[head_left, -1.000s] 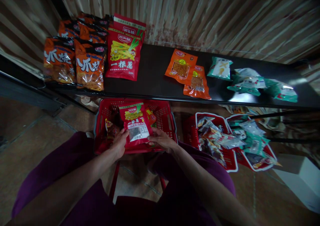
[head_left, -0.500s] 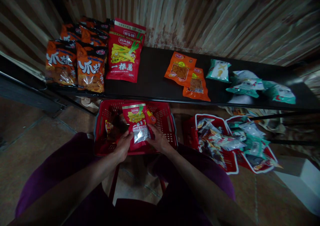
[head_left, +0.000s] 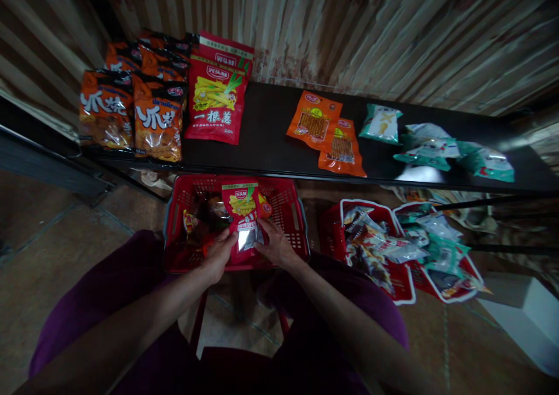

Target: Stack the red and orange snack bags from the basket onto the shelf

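Over the red basket (head_left: 286,194), both hands grip a red snack bag (head_left: 241,205) with yellow sticks and green onion on its front. My left hand (head_left: 218,252) is closed on its lower left edge. On the lower right side, my right hand (head_left: 276,244) holds it too. A shiny silver patch shows at the bag's lower part. In the basket beneath lie a small red and yellow packet (head_left: 188,223), a dark clear-wrapped packet (head_left: 216,208) and an orange packet (head_left: 264,207), partly hidden by the held bag.
On the black shelf (head_left: 266,133) stand orange-black snack bags (head_left: 157,121), red snack bags (head_left: 216,101), two flat orange packets (head_left: 315,120) and several green-white packets (head_left: 381,124). Two white-rimmed red baskets (head_left: 406,293) filled with packets stand at the right, near a white box (head_left: 535,319).
The held red bag has shifted slightly right and turned more upright, looking narrower. More of the basket's contents shows left of it. Both hands keep their hold.
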Motion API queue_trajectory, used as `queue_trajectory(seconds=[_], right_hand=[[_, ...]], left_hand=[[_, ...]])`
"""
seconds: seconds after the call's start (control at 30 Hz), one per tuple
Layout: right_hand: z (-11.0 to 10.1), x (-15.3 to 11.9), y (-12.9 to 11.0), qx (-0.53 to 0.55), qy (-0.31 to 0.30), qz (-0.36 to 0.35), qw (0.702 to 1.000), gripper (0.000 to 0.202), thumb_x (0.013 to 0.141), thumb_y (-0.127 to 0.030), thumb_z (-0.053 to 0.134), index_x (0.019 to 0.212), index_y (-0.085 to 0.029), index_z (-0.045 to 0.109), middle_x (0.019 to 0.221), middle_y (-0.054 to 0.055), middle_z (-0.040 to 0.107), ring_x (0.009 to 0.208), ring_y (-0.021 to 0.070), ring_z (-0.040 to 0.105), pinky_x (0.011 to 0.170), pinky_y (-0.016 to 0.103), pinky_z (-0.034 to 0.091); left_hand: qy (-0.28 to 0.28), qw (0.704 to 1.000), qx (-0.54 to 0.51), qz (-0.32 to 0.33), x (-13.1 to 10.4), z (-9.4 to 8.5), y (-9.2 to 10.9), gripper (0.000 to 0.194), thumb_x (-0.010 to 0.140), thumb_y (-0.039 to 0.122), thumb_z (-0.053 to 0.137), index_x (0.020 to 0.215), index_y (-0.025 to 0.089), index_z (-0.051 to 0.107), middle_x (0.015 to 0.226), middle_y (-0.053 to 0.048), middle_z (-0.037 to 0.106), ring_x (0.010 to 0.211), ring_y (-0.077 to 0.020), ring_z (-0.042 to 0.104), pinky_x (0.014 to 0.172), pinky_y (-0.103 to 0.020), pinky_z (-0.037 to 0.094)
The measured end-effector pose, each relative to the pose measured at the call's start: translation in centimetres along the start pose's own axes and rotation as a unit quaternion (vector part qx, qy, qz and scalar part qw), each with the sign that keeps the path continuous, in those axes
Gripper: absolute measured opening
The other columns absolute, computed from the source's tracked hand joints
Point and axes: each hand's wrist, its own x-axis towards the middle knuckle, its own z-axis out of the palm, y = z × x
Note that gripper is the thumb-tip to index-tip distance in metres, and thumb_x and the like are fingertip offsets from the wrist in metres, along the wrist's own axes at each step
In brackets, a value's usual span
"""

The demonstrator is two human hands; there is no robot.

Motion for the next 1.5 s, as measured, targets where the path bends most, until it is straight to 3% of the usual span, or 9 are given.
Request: queue_trajectory(seconds=[0.1, 0.27, 0.4, 0.67, 0.9, 1.07, 1.27, 1.4, 1.5], right_hand=[[-0.3, -0.4, -1.0, 0.15, -0.075, 0.041, 0.985, 0.065, 0.065, -0.027, 0.071, 0.127, -0.02, 0.053, 0.135, 0.011, 0.051, 0.125, 0.0291, 0.045, 0.106, 0.047, 0.034], [-0.8, -1.3, -2.6, 0.371, -0.209, 0.102, 0.899, 0.05, 0.074, -0.04, 0.069, 0.121, -0.032, 0.055, 0.124, 0.0, 0.059, 0.112, 0.0184, 0.057, 0.094, 0.036, 0.047], [-0.7, -1.4, -3.0, 0.455, -0.204, 0.137, 0.856, 0.041, 0.076, -0.044, 0.067, 0.114, -0.032, 0.059, 0.118, 0.001, 0.063, 0.101, 0.0157, 0.061, 0.082, 0.029, 0.051], [-0.6, -1.0, -2.9, 0.526, -0.176, 0.199, 0.808, 0.032, 0.061, -0.015, 0.064, 0.093, -0.017, 0.066, 0.088, 0.003, 0.072, 0.079, 0.0172, 0.066, 0.074, 0.029, 0.05], [-0.3, -1.0, -3.3, 0.557, -0.127, 0.211, 0.793, 0.031, 0.061, -0.015, 0.064, 0.091, -0.016, 0.065, 0.09, 0.005, 0.073, 0.084, 0.0211, 0.068, 0.085, 0.036, 0.051], [-0.1, -0.8, -2.4, 0.546, -0.091, 0.263, 0.791, 0.028, 0.069, -0.023, 0.071, 0.094, -0.014, 0.062, 0.087, 0.008, 0.074, 0.084, 0.0232, 0.07, 0.085, 0.04, 0.053], [-0.2, -0.5, -1.7, 0.556, -0.072, 0.273, 0.782, 0.026, 0.074, -0.02, 0.069, 0.098, -0.013, 0.061, 0.088, 0.009, 0.074, 0.084, 0.0236, 0.071, 0.082, 0.041, 0.056], [-0.4, -0.5, -2.0, 0.533, -0.062, 0.279, 0.797, 0.028, 0.07, -0.022, 0.073, 0.094, -0.013, 0.062, 0.085, 0.01, 0.074, 0.083, 0.0251, 0.071, 0.081, 0.04, 0.057], [-0.5, -0.6, -2.3, 0.512, -0.044, 0.269, 0.814, 0.033, 0.066, -0.026, 0.077, 0.093, -0.015, 0.063, 0.081, 0.008, 0.074, 0.081, 0.025, 0.071, 0.078, 0.039, 0.057]], left_hand=[[-0.023, 0.998, 0.055, 0.005, -0.9, 0.5, 0.6, 0.033, 0.068, 0.027, 0.075, 0.1, 0.024, 0.068, 0.109, -0.005, 0.07, 0.103, -0.0238, 0.064, 0.086, -0.032, 0.05], [-0.102, 0.983, 0.147, 0.03, -2.0, 0.9, 1.3, 0.04, 0.075, 0.038, 0.067, 0.112, 0.026, 0.063, 0.121, -0.008, 0.063, 0.102, -0.0264, 0.062, 0.07, -0.03, 0.054], [-0.076, 0.949, 0.274, 0.139, -2.0, 0.9, 1.4, 0.034, 0.075, 0.029, 0.068, 0.109, 0.026, 0.066, 0.124, -0.006, 0.061, 0.117, -0.0251, 0.053, 0.094, -0.033, 0.047], [-0.106, 0.777, 0.57, 0.247, -2.3, 0.6, 1.7, 0.043, 0.082, 0.017, 0.048, 0.123, 0.026, 0.059, 0.137, -0.005, 0.047, 0.125, -0.0204, 0.046, 0.108, -0.037, 0.035], [-0.113, 0.741, 0.598, 0.282, -1.8, 0.2, 1.8, 0.04, 0.082, 0.014, 0.046, 0.115, 0.025, 0.064, 0.132, -0.006, 0.051, 0.121, -0.0199, 0.05, 0.106, -0.036, 0.038], [-0.102, 0.775, 0.547, 0.3, -1.4, 0.0, 1.7, 0.037, 0.079, 0.011, 0.047, 0.109, 0.024, 0.066, 0.12, -0.005, 0.059, 0.113, -0.0179, 0.053, 0.103, -0.035, 0.04], [0.039, 0.946, 0.308, 0.093, -0.1, -0.2, 2.6, 0.024, 0.079, 0.024, 0.057, 0.101, 0.018, 0.062, 0.111, -0.009, 0.066, 0.109, -0.0225, 0.058, 0.098, -0.039, 0.043], [-0.059, 0.987, 0.14, -0.054, -0.2, -0.2, 2.8, 0.03, 0.073, 0.033, 0.065, 0.098, 0.017, 0.06, 0.096, -0.008, 0.071, 0.089, -0.0225, 0.068, 0.08, -0.036, 0.053], [-0.104, 0.989, 0.074, -0.075, -0.4, -0.3, 2.5, 0.043, 0.061, 0.028, 0.076, 0.099, 0.017, 0.059, 0.088, -0.007, 0.073, 0.079, -0.0212, 0.069, 0.077, -0.034, 0.054]])
